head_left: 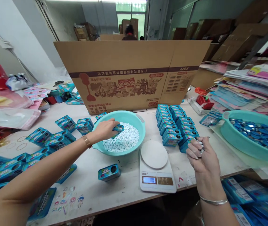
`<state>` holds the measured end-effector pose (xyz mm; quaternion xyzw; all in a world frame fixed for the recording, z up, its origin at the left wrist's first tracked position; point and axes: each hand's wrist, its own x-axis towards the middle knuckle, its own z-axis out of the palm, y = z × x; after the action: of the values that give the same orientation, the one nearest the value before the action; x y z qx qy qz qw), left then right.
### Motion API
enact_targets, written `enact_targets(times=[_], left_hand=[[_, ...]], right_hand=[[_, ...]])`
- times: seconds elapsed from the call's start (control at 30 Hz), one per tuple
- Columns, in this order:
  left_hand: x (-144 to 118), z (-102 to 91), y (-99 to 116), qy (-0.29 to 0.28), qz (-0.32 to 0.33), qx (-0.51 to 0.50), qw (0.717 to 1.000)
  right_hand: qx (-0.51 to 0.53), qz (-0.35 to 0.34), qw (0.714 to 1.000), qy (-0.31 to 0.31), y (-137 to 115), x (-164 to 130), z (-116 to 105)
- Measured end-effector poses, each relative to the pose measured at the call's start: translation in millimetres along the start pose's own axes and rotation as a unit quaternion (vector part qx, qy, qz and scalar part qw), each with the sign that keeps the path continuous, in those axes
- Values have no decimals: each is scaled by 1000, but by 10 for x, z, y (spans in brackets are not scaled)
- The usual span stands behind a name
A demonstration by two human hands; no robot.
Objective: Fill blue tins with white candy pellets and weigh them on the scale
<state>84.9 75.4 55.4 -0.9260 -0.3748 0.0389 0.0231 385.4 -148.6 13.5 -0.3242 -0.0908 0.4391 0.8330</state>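
My left hand (105, 128) grips a small blue box (118, 130) over a turquoise bowl (138, 138). Small white pellets (122, 141), like mints, fill the bottom of that bowl. In front of the bowl, one blue box (109, 172) stands alone on the table. A white digital scale (154, 153) sits between my hands, its display reading 0.0. My right hand (201, 150) is curled closed around some white pellets (201, 147), partly hidden by the fingers. It is beside the near end of two rows of blue boxes (171, 138).
More blue boxes (9, 169) cover the table's left side. A large cardboard box (129, 62) stands at the back. On the right are a turquoise basin (228, 131) of blue lids, paper stacks (244, 91) and, lower down, blue packages (247, 191). A person (129, 33) is behind the cardboard.
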Motion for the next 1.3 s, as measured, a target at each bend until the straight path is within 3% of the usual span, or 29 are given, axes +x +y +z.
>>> enact_targets(times=[0.1,0.2,0.3,0.37,0.5,0.63,0.77,1.03,1.3], left_hand=[[-19,-83,5,23,3,-21,1000],[-24,-235,127,76,26,-107,991],[3,-371,425,112,88,-227,963],[39,-401,705,105,129,-251,953],[139,-222,1268,63,182,-217,957],[228,122,1579,25,196,-166,966],[201,231,1634,7,182,-107,977],[76,-9,1502,67,167,-110,978],[87,117,1412,56,147,-114,981]], right_hand=[[0,-1,1000,0,-6,5,-25],[5,0,1000,0,-7,7,-46],[14,-5,1000,-12,-30,-8,-73],[15,-13,1000,-22,-58,-34,-101],[10,-16,1000,-25,-122,-119,-194],[11,-26,1000,-6,-209,-219,-317],[11,-36,999,6,-302,-284,-407],[26,-24,999,7,-246,-237,-415],[15,-20,1000,2,-211,-229,-381]])
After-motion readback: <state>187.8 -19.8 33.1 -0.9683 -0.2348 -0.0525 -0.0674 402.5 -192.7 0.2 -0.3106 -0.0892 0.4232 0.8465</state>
